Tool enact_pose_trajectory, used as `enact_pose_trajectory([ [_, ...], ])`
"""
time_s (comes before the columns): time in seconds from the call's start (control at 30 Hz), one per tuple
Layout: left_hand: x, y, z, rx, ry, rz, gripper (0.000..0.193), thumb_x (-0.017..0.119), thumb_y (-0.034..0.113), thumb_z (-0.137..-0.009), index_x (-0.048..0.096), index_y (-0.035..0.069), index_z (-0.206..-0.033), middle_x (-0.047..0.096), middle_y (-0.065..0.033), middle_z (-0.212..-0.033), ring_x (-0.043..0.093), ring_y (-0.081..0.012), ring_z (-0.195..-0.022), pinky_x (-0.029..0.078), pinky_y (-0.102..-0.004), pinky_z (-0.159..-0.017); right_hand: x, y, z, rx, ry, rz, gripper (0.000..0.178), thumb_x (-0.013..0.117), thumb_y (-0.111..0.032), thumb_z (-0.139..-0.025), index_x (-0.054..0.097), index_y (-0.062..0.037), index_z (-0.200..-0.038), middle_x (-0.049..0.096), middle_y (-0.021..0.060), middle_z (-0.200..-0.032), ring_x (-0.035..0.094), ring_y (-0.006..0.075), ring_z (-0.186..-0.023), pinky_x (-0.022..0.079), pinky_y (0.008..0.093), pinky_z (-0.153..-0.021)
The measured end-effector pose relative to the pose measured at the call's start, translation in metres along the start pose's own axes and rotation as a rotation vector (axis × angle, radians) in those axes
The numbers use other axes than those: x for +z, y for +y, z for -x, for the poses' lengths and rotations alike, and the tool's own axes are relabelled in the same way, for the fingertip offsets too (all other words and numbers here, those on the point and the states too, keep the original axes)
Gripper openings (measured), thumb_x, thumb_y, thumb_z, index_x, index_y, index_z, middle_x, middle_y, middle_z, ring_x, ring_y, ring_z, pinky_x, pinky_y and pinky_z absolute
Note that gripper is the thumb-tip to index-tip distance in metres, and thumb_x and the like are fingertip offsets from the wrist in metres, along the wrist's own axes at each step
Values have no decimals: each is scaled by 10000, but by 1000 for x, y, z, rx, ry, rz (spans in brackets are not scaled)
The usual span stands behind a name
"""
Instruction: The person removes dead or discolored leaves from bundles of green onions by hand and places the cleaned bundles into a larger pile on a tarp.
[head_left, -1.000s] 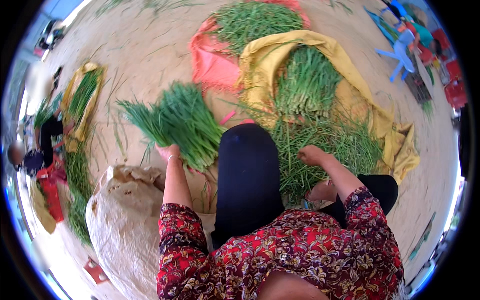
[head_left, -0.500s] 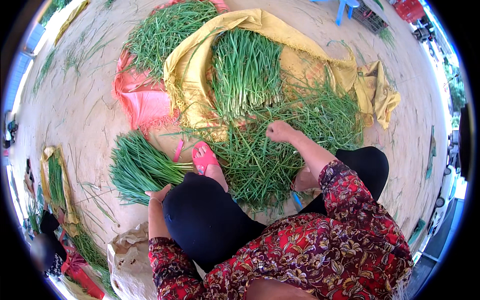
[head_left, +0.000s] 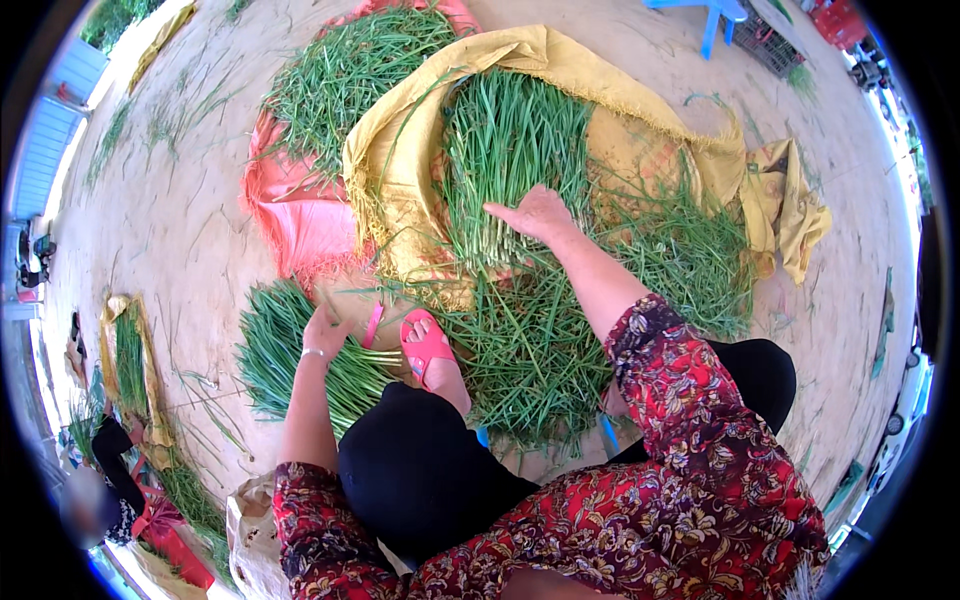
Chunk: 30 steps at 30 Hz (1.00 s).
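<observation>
My left hand [head_left: 325, 333] lies over a neat bundle of green chives [head_left: 270, 335] at my left, its thumb apart from the fingers. My right hand [head_left: 537, 213] is above the pale stem ends of a thick pile of chives [head_left: 515, 140] in front of me. One of its digits points left, apart from the rest, and nothing shows in it. That pile rests on a yellow woven sack [head_left: 405, 170]. Loose, tangled chives [head_left: 535, 350] spread between my feet and on to the right.
Behind the yellow sack, more chives [head_left: 350, 80] lie on a pink sack [head_left: 305, 225]. A pink strip [head_left: 373, 325] sits beside my pink sandal [head_left: 428, 350]. Far right stand a blue stool [head_left: 712, 20] and a dark crate [head_left: 765, 48]. Another person [head_left: 110, 460] is at the lower left.
My left hand has moved from the near side of the bundle to over its top. My right hand has moved forward from the loose chives to the pile, its fingers now more spread.
</observation>
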<state>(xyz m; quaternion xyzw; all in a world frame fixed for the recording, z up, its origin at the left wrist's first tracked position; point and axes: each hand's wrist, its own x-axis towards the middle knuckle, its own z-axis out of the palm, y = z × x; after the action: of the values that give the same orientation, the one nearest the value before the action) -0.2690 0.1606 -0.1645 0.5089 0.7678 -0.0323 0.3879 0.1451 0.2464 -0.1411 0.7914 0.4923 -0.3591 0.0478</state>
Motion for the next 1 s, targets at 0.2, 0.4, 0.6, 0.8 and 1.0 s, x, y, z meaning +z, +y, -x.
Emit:
enact_pose_trajectory([
  [0.2, 8, 183, -2, 374, -549, 477, 716, 697, 328, -885, 367, 78, -1469, 606, -126, -1262, 639, -215, -1052, 504, -362, -906, 28, -29, -6, 114, 11, 157, 1207, 709, -745, -666, 246, 54, -1443, 415, 208, -1393, 468, 324, -1264, 467, 470, -995],
  [0.4, 5, 226, -8, 408, -825, 302, 692, 715, 319, -875, 404, 67, -1439, 615, -116, -1242, 637, -191, -1038, 523, -336, -866, 34, 17, -42, 33, 103, -86, 887, 797, -353, -624, 366, 60, -1279, 498, 278, -1278, 528, 412, -1184, 467, 392, -995],
  [0.6, -2, 255, -42, 437, -895, -123, 461, 590, 201, -910, 533, 21, -1330, 624, -113, -1229, 662, -195, -1003, 543, -349, -819, 20, 66, -77, -54, -90, -731, 671, 773, -128, -629, 438, 69, -1176, 604, 197, -1036, 640, 283, -920, 545, 415, -773],
  [0.8, 71, 265, -51, 210, -906, 246, 530, 496, 5, -897, 406, 23, -1419, 566, -126, -1311, 659, -219, -996, 563, -352, -836, -23, 61, -61, 56, -386, -1141, 431, 704, -33, -692, 535, 47, -1081, 648, 133, -832, 665, 238, -699, 569, 432, -606],
  [1.0, 143, 289, -45, 136, -773, 662, 702, 439, -149, -758, 393, 113, -1408, 446, -61, -1440, 570, -221, -1063, 524, -408, -834, -42, 52, -46, 70, -349, -724, 625, 824, -271, -656, 573, -2, -1161, 654, 165, -1034, 663, 281, -903, 548, 514, -693],
])
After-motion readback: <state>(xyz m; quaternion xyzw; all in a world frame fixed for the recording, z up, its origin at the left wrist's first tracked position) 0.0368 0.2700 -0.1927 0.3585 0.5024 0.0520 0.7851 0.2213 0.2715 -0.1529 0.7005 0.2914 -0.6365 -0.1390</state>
